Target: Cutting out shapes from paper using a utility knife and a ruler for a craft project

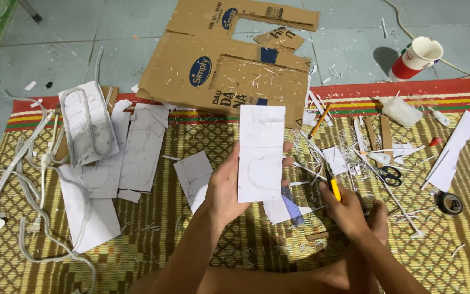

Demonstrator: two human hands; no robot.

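White rectangular panel (pixel 261 154), held upright about dead centre of the view, long axis running 12 to 6. Gripped along its left edge by the left hand (pixel 225 188), thumb wrapped around the front, fingertips just peeking out on the right edge. Faint pencilled curve visible on the lower half.

Right hand (pixel 349 209) sits at roughly 4 o'clock from the panel, closed around a yellow-handled cutter (pixel 333 186), tip pointing up toward 11, near the panel's lower right corner but not touching it. So the left hand is on the panel, the right one just beside and below.

Packaging and labels: big flattened brown cardboard box (pixel 229 60) at 12 o'clock on the floor, cut into chunks, with blue oval logos and dark printed lettering plus a small blue square patch. Red-and-white paper cup (pixel 417 57) at 2 o'clock, tipped over. White glue bottle (pixel 401 111) just below it on the woven mat (pixel 191 250). Black scissors (pixel 390 175) and a roll of dark tape (pixel 449 202) out at 3. More white cut pieces (pixel 137 147) and white cable (pixel 33 179) off at 9. Scraps everywhere.
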